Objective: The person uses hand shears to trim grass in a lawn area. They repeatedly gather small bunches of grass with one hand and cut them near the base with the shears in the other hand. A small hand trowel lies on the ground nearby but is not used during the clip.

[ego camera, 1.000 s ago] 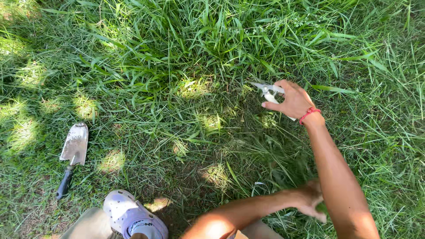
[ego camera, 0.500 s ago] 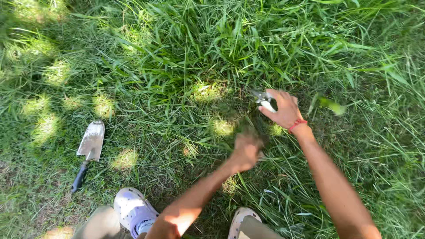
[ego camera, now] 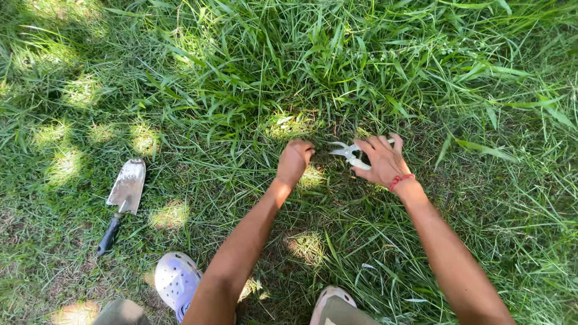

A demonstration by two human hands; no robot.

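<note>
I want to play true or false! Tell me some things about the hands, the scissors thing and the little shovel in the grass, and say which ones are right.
1. The right hand holds white-handled garden shears. True.
2. The left hand holds the trowel. False: the left hand is closed on a tuft of grass; the trowel lies alone on the grass, off to the left.
3. The shears' blades point toward the left hand. True.
4. A red band is on the left wrist. False: it is on the right wrist.
5. The trowel has a dark handle and a metal blade. True.
6. The person's feet are bare. False: a light clog shows at the bottom edge.
</note>
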